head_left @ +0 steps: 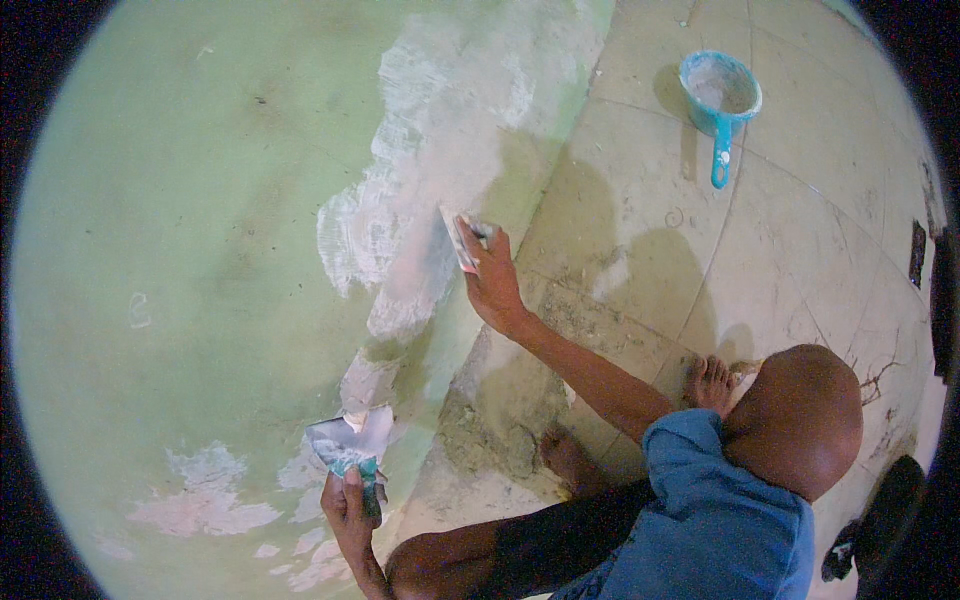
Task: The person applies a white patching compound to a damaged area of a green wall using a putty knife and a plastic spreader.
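My right hand [490, 265] grips a putty scraper [458, 238] with a pale edge, its blade laid on the white putty patch [420, 150] that runs along the green wall [230, 330]. Lower down, my left hand [348, 510] is closed around the teal handle of a putty knife [345, 437]. White putty clings to its broad metal blade, which is close to a thin putty strip; whether it touches the wall I cannot tell. My right fingers partly cover the scraper's grip.
A teal dipper [722, 125] holding white putty stands on the stained tiled floor [640, 150]. My bare foot [710, 385] and bent knee [430, 568] are close to the wall. More putty patches [205, 492] mark the green surface at lower left. Dark objects [880, 515] lie at the right rim.
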The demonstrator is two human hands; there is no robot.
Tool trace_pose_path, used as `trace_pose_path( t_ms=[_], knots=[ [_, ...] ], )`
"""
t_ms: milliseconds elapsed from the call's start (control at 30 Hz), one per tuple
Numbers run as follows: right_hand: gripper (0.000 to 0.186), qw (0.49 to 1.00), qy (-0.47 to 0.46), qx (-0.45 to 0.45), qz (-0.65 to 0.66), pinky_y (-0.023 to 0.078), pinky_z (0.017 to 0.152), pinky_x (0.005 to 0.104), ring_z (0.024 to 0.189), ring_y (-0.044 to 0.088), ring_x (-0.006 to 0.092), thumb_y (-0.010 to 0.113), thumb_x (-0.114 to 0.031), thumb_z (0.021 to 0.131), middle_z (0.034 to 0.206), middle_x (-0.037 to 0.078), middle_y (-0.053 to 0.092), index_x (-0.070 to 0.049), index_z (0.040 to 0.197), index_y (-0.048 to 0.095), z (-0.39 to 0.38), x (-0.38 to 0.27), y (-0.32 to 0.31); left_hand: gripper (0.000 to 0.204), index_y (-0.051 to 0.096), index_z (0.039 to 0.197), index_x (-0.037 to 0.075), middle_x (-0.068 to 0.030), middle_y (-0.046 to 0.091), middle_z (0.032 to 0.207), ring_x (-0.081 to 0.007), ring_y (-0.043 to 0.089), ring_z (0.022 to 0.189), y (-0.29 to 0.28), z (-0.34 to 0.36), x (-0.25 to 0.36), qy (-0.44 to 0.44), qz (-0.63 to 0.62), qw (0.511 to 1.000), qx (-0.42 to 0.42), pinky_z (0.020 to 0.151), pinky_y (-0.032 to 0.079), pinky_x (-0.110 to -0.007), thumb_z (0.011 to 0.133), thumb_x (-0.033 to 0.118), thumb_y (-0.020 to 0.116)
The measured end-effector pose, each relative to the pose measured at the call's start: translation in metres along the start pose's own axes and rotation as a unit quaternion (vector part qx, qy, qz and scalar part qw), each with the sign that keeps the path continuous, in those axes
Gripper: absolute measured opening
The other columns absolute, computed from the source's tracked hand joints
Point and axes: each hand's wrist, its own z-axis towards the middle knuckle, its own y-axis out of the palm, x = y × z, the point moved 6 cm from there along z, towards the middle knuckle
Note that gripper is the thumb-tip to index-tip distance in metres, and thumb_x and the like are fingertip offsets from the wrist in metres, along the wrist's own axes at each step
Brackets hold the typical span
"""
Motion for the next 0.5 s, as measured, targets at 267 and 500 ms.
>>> trace_pose_path(
  t_ms=[267, 500],
  knots=[
    [0.033, 0.978, 0.142, 0.148, 0.022, 0.039, 0.092, 0.0409, 0.106, 0.052, 0.0317, 0.053, -0.005, 0.083, 0.115, 0.02, 0.053, 0.002, 0.116, 0.051, 0.043, 0.091, -0.028, 0.029, 0.057, 0.089, 0.002, -0.0031, 0.058, 0.065, -0.0088, 0.051, 0.051, 0.009, 0.003, 0.013, -0.043, -0.01, 0.999, -0.031, 0.047, 0.039, -0.024, 0.095, 0.029, 0.048],
    [0.027, 0.95, 0.199, 0.086, 0.224, 0.041, 0.087, 0.0334, 0.094, 0.053, 0.0172, 0.052, -0.01, 0.088, 0.103, 0.01, 0.058, 0.001, 0.112, 0.056, 0.059, 0.062, -0.05, 0.028, 0.057, 0.089, 0.001, -0.0036, 0.058, 0.065, -0.0108, 0.052, 0.053, 0.009, 0.002, 0.009, -0.031, -0.012, 0.998, -0.045, 0.049, 0.041, -0.026, 0.095, 0.026, 0.047]
  ],
)
